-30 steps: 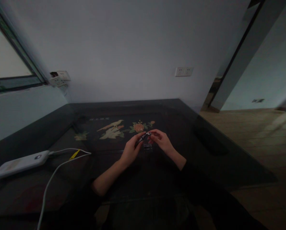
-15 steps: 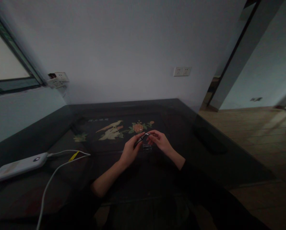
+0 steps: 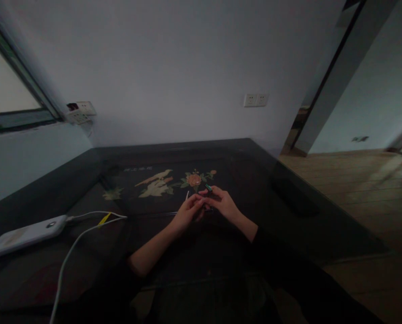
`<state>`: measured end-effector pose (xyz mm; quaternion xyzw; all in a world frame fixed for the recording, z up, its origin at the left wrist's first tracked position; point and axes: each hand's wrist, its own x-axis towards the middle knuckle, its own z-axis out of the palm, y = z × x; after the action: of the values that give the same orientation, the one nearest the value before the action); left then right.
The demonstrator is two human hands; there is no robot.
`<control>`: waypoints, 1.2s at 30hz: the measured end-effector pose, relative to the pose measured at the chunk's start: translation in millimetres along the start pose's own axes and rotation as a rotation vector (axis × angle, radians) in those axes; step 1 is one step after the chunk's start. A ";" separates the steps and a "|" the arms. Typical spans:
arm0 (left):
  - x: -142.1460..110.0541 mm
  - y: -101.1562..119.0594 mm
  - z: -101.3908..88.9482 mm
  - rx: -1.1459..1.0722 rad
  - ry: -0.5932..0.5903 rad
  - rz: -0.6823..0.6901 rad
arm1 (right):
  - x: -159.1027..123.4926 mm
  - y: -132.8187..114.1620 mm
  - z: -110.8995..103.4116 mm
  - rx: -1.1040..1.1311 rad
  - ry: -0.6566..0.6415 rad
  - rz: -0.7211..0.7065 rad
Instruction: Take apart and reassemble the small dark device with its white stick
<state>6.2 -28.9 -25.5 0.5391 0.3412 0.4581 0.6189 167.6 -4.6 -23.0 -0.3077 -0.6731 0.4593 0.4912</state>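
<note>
Over the dark tabletop, my left hand [image 3: 186, 211] and my right hand [image 3: 224, 203] meet at the fingertips. A thin pale metal piece [image 3: 187, 195] sticks up from the fingers of my left hand, which are closed around it. My right hand is closed too, with a small shiny piece [image 3: 208, 187] with a green glint showing past its index finger. Whether the two pieces belong to one object I cannot tell. A small shiny item [image 3: 209, 209] on the table is mostly hidden by my fingers.
A white power bank [image 3: 29, 235] lies at the left on the black table [image 3: 201, 252], with a white cable [image 3: 73, 249] bearing a yellow tag. A dark flat object [image 3: 293, 197] lies at the right. Inlaid bird and flower pictures decorate the top. Behind stands a wall with sockets [image 3: 256, 100].
My hands have drawn closer together, fingertips now meeting. The shiny metal object held between them has turned, and a thin end now points up at the left. The item on the table is more covered.
</note>
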 end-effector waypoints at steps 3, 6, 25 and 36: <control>-0.7 1.6 0.1 0.027 0.049 0.006 | -1.9 -6.2 3.9 0.032 -0.011 -0.017; 1.3 5.1 -5.2 0.103 0.161 0.075 | -1.0 -13.9 3.5 0.019 0.023 -0.077; 8.7 23.2 -27.1 0.352 0.170 0.158 | 3.1 -0.2 -7.7 -0.270 -0.208 -0.073; 12.4 29.1 -36.6 0.342 0.143 0.126 | -4.2 -9.1 -5.1 -0.273 -0.037 -0.076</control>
<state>-28.8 -4.4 -2.9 0.6229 0.4227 0.4683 0.4626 174.1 -10.1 -15.8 -0.3375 -0.7496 0.3500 0.4492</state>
